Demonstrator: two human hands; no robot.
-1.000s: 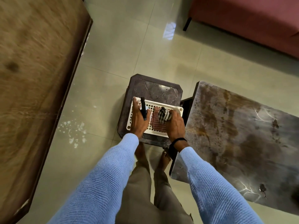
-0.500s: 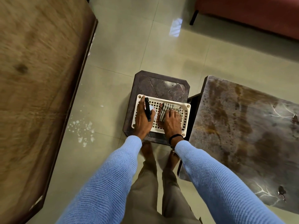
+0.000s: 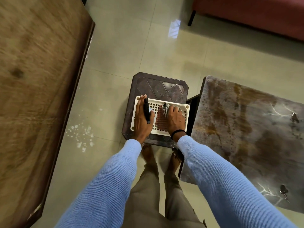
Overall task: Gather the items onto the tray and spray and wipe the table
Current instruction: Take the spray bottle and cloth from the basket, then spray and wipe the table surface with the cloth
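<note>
1. White perforated plastic forms the tray (image 3: pixel 172 102), which is being rested flat on the dark brown stool (image 3: pixel 158 84), just beside the near corner of the marbled table (image 3: pixel 246 129); the stool is probably being used as a parking spot so that the tabletop is left free for wiping.
2. A reddish ribbed item (image 3: pixel 160 121) is being kept inside the tray, between the two hands; what it is cannot be told.
3. A checked cloth (image 3: pixel 165 107) is being gripped by the right hand (image 3: pixel 175 119), whose fingers are curled closed around it over the tray's right half, likely because it is the wiping rag and is either being set down or being picked up.
4. A slim black object (image 3: pixel 146 111), perhaps a pen or the neck of a sprayer, is being pinched between thumb and forefinger of the left hand (image 3: pixel 141 119); the remaining fingers are being stretched out along the tray's left rim, apparently to steady it.
5. Something pale blue is being partly hidden beneath that hand, so its identity cannot be told.
6. No loose items are being shown on the visible part of the table, which suggests that gathering is nearly done; whether the top is being wiped yet cannot be judged.
7. Blue sleeves (image 3: pixel 222 186) are being extended downward from a standing posture, with bare feet (image 3: pixel 148 153) planted on the tiled floor (image 3: pixel 115 63) against the stool.
</note>
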